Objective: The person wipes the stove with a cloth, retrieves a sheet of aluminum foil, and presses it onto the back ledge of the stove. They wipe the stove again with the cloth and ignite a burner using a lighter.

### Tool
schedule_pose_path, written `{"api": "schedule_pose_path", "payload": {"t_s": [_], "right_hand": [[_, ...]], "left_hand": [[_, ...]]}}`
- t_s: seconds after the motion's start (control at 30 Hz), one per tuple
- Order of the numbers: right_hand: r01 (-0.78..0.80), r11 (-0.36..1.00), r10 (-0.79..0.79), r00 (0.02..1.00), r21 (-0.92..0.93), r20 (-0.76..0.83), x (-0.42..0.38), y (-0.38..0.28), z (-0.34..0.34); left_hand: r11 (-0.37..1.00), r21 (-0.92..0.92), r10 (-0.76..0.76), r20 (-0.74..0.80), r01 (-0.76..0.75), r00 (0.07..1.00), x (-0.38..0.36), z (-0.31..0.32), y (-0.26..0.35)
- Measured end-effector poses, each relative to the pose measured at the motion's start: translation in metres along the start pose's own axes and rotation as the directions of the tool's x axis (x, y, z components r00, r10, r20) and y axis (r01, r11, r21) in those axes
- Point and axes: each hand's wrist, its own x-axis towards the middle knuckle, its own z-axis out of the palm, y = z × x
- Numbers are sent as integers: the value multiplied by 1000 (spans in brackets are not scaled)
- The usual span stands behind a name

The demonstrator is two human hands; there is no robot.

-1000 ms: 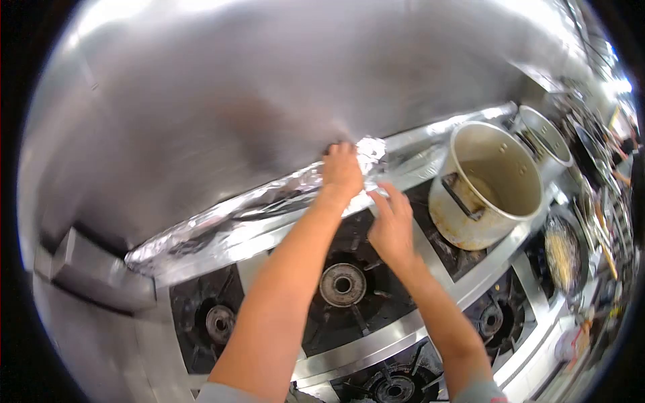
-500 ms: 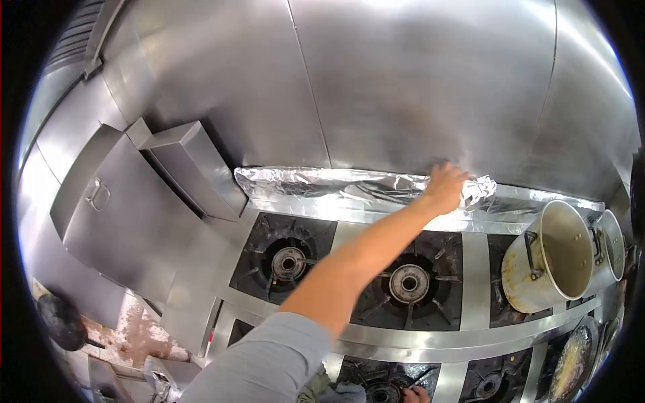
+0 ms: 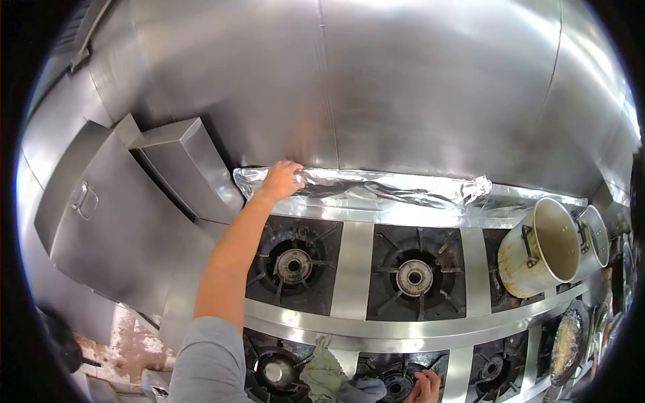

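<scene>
Foil (image 3: 396, 185) between steel wall (image 3: 430, 101) and burners (image 3: 414, 275)

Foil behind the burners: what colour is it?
The foil is shiny silver, best seen in head view.

The left hand (image 3: 282, 181) reaches to the left part of a long strip of aluminum foil (image 3: 396, 189), its fingers at the foil's back edge; whether they grip it is unclear; the foil lies crinkled along the ledge at the foot of a steel wall (image 3: 430, 80), bunched at its right end; the right hand (image 3: 424, 386), cut off by the lower edge, is over a front burner (image 3: 396, 387), fingers bent; just left of it lie a grey cloth (image 3: 363, 391) and a green cloth (image 3: 324, 371); two metal pots (image 3: 521, 265) stand at the right, with an oval pan (image 3: 570, 342) nearer the front.
</scene>
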Motion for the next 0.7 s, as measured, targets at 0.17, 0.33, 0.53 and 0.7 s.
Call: {"api": "schedule_pose_path", "payload": {"t_s": [0.17,0.33,0.53,0.7], "right_hand": [[10,1000,-9,999,-17,31,16,-46,19],[16,997,-12,999,-80,46,26,-68,35],[-18,999,22,997,-51,69,4,-60,57],[166,986,-136,859,-17,493,-48,-49,93]], "left_hand": [[999,21,-40,77,38,996,13,19,-14],[994,-88,-54,172,70,984,11,13,-23],[968,-209,42,-408,-138,912,-72,-46,-37],[939,-334,-205,-341,86,918,-249,-51,-46]]}}
